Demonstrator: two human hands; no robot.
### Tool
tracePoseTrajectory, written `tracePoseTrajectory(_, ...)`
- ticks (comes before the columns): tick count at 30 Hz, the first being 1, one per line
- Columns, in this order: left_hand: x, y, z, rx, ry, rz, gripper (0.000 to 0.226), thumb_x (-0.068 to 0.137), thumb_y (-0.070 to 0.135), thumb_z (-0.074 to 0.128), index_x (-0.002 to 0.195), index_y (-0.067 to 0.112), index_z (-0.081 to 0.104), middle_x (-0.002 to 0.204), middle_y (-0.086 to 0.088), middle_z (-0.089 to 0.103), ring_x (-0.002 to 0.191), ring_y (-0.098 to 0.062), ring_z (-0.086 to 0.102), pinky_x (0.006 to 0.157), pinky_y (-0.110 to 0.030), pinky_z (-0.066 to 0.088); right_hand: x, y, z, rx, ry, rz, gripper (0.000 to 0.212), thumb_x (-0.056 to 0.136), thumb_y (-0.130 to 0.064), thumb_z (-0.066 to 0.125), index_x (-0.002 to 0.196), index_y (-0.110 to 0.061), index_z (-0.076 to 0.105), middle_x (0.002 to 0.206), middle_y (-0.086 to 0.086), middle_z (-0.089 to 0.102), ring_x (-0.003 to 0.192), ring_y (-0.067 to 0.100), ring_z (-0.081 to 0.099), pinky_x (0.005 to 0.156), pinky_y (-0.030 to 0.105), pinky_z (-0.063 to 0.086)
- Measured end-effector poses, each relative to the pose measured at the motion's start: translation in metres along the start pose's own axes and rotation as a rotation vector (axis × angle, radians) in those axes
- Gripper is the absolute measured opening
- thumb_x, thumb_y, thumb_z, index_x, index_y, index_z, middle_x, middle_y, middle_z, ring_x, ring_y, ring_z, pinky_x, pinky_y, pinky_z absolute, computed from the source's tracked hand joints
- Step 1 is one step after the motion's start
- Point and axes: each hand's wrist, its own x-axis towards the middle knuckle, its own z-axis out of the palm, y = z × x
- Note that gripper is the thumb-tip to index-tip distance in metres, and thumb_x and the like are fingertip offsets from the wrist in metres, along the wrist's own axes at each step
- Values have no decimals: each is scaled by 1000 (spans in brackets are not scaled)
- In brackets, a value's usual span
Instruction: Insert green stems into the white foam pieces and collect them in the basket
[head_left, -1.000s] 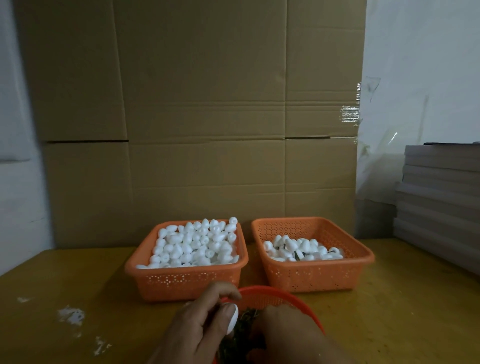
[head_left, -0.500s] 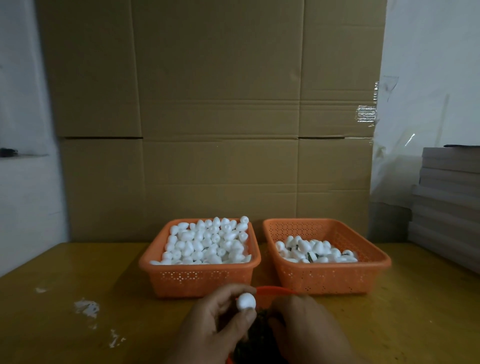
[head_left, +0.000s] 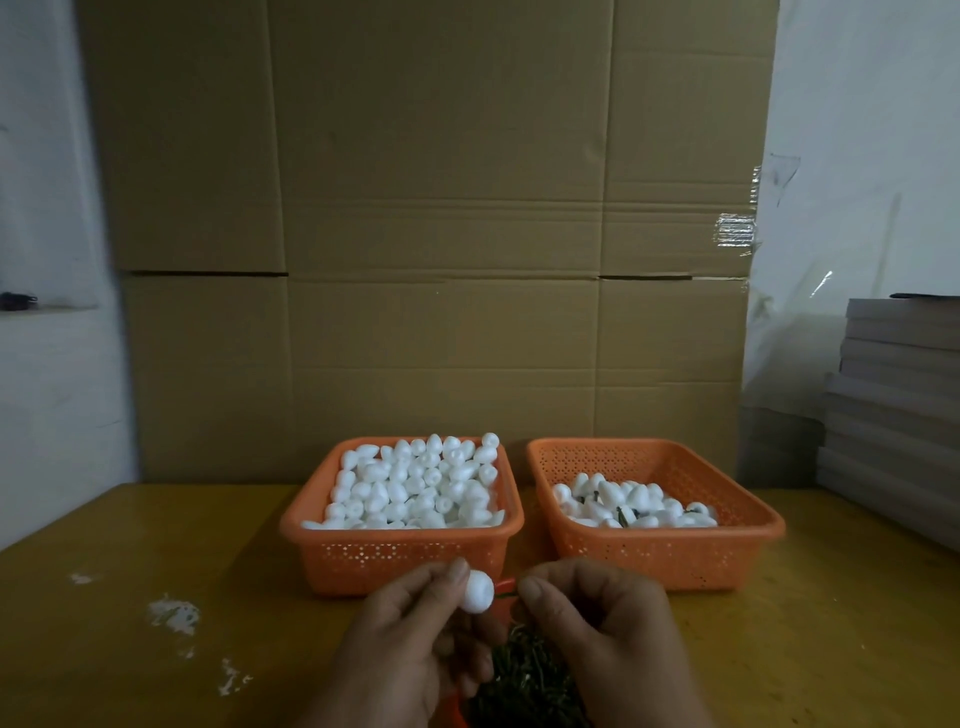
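Note:
My left hand (head_left: 400, 644) pinches one white foam piece (head_left: 478, 591) between thumb and fingertips at bottom centre. My right hand (head_left: 602, 629) pinches a thin green stem (head_left: 506, 596) whose tip meets the foam piece. Under both hands lies a pile of dark green stems (head_left: 524, 675) in a red round basket, mostly hidden. Behind stand two orange baskets: the left basket (head_left: 395, 558) is heaped with plain foam pieces (head_left: 415, 483), and the right basket (head_left: 670, 558) holds foam pieces with stems (head_left: 631, 504).
Everything sits on a yellow-brown table (head_left: 130, 597) with white scuff marks at the left. A large cardboard wall (head_left: 441, 234) stands behind the baskets. Grey stacked boards (head_left: 898, 415) rise at the right edge.
Both hands lifted from the stem basket. The left hand raised the foam piece and the right hand brought a stem up to it. The camera tilted, shifting the baskets.

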Motion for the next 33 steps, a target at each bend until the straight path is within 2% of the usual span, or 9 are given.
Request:
tracePoseTrajectory(2, 0, 2, 1, -35, -1, -19, 27, 74, 33, 68, 79, 8, 76, 67, -27, 62, 49, -28, 56, 47, -30, 41, -2, -3, 3, 116, 5, 18, 16, 85, -14, 75, 82, -30, 79, 76, 3, 77, 60, 9, 68, 57, 19, 51)
tracePoseTrajectory(4, 1, 2, 2, -64, 10, -30, 28, 74, 34, 68, 80, 8, 77, 68, -26, 63, 49, -28, 58, 47, -30, 42, -2, -5, 5, 218, 24, 19, 9, 78, -20, 76, 83, -27, 80, 76, 9, 77, 58, 15, 66, 57, 26, 53)
tracePoseTrajectory(7, 0, 1, 0, -83, 12, -48, 32, 76, 36, 68, 81, 6, 77, 70, -26, 65, 49, -28, 59, 44, -29, 43, -3, -7, 7, 294, 56, 13, 16, 69, -28, 74, 82, -23, 80, 75, 13, 76, 56, 17, 64, 56, 27, 54)
tracePoseTrajectory(15, -2, 2, -1, -88, -12, -45, 36, 76, 36, 68, 82, 2, 75, 73, -27, 65, 51, -28, 59, 47, -30, 42, -8, -11, 14, 255, 84, -19, 14, 70, -27, 73, 80, -22, 80, 71, 12, 75, 54, 14, 63, 53, 24, 52)
tracePoseTrajectory(17, -2, 0, -1, -73, -5, -34, 35, 77, 36, 67, 79, 2, 76, 72, -28, 64, 50, -28, 58, 46, -29, 41, -8, -8, 15, 217, 73, -18, 8, 76, -17, 76, 79, -23, 81, 69, 11, 75, 54, 13, 64, 54, 23, 51)
tracePoseTrajectory(19, -1, 0, 1, -78, -5, -29, 32, 75, 35, 67, 78, 5, 77, 71, -29, 63, 48, -28, 57, 47, -29, 40, -8, -6, 14, 184, 53, -18, 19, 80, -6, 77, 78, -24, 81, 68, 10, 75, 57, 13, 67, 57, 24, 52)
tracePoseTrajectory(21, 0, 0, 2, -80, -1, -23, 30, 73, 34, 68, 78, 6, 77, 69, -28, 63, 46, -28, 56, 45, -29, 40, -7, -4, 14, 159, 54, -14, 22, 80, -4, 77, 77, -25, 81, 70, 9, 76, 61, 19, 71, 60, 26, 55)
tracePoseTrajectory(27, 1, -2, -1, -59, -13, -20, 36, 69, 37, 72, 77, 2, 74, 64, -25, 61, 46, -28, 56, 42, -28, 40, -6, -6, 16, 217, 33, -27, 16, 64, -18, 79, 77, -25, 83, 72, 8, 77, 71, 18, 76, 65, 20, 56)
tracePoseTrajectory(33, 1, -3, -1, -16, -33, 17, 34, 68, 37, 71, 74, 3, 75, 61, -24, 61, 44, -27, 55, 40, -26, 39, -3, 2, 15, 209, 30, -57, 18, 61, -23, 80, 79, -25, 83, 73, 8, 77, 74, 23, 77, 68, 25, 59)
